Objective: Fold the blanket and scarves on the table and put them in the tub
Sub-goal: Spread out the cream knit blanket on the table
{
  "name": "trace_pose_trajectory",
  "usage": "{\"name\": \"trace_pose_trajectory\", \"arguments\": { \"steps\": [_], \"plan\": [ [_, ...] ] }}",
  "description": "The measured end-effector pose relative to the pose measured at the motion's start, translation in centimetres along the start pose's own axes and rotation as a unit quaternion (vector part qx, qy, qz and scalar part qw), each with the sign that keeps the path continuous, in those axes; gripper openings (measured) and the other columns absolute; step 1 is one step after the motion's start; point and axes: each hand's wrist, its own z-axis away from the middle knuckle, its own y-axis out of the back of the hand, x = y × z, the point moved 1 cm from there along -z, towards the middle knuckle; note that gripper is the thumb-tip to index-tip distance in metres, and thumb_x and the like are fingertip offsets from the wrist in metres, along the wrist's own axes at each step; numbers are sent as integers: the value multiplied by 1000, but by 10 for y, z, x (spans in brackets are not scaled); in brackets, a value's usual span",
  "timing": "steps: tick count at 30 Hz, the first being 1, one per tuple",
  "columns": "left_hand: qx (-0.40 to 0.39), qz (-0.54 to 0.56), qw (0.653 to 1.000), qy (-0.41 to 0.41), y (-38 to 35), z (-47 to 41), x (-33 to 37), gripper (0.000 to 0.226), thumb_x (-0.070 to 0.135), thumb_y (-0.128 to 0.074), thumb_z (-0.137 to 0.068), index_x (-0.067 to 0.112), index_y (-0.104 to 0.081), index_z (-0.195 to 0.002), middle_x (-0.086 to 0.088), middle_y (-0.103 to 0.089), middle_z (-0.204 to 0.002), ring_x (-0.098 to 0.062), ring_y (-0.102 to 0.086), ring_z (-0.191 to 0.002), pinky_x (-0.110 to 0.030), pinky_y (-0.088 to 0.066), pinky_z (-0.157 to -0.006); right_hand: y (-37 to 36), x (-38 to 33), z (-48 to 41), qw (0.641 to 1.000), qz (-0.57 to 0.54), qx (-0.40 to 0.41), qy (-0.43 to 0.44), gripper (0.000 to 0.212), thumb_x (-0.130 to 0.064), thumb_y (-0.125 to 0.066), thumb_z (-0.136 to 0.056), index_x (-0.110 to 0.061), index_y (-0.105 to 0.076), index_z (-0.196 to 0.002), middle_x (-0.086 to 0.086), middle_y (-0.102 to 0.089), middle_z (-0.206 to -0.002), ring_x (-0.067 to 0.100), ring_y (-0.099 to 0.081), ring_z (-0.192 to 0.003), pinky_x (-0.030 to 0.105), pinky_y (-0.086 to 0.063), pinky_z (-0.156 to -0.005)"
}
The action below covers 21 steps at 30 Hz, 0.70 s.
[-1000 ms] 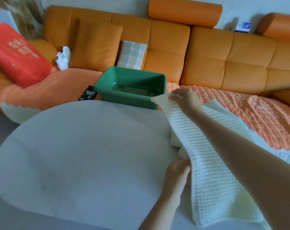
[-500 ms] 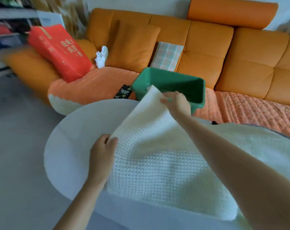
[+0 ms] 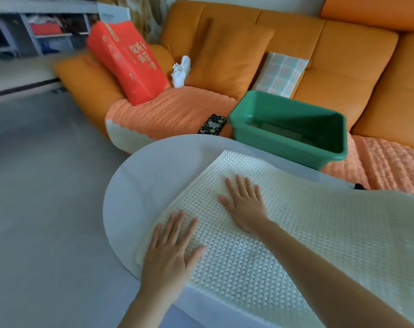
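A cream waffle-knit blanket [image 3: 319,223] lies spread flat across the white oval table [image 3: 158,171], reaching off the frame to the right. My left hand [image 3: 173,247] presses flat on its near left corner with straight, spread fingers. My right hand [image 3: 245,200] lies flat on the blanket farther in, fingers straight and pointing away from me. Behind the table's far edge a green plastic tub [image 3: 244,117] sits on the sofa seat, with something flat and dark at its bottom.
An orange sofa [image 3: 343,55] with a quilted orange cover runs behind the table. On it are a red box [image 3: 128,62], a crumpled white cloth [image 3: 181,71], a plaid cushion [image 3: 280,73] and a dark patterned phone [image 3: 212,125]. Grey floor lies to the left.
Both hands pulled the blanket's edge leftward across the table, laid it down and let go. They now press flat on it. The view swung left.
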Motion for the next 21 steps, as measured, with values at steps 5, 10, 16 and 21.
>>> {"name": "trace_pose_trajectory", "arguments": {
  "steps": [5,10,16,21],
  "plan": [
    [-18,-8,999,38,14,-13,-75,68,65,-8,-93,26,-29,-144,3,-29,-151,-10,-17,-139,-32,-4,-111,-5,-55,-40,1000,-5,0,-5,68,-64,-3,-91,-30,15,-148,6,23,-155,26,26,-141,47,14,-116],
    [-16,24,988,150,32,-33,-113,72,69,2,-79,38,5,-145,20,13,-150,-7,15,-141,-38,6,-114,-8,-100,-77,1000,-9,3,9,67,-62,-3,-93,-28,12,-149,4,21,-156,24,24,-142,47,14,-116],
    [69,63,968,233,46,-52,-86,43,32,-24,-101,30,-30,-144,4,-10,-157,-19,11,-144,-42,9,-114,-6,-111,-99,997,-45,-2,70,64,-56,-5,-94,-28,5,-150,0,16,-157,23,19,-144,47,10,-117],
    [2,93,980,178,35,-55,-55,102,78,25,-61,36,-8,-148,6,12,-157,-14,20,-142,-38,18,-111,30,-47,-118,973,-175,140,-46,57,-47,-30,-97,-19,-28,-146,5,-15,-157,24,-17,-143,51,-21,-115]
  ]
}}
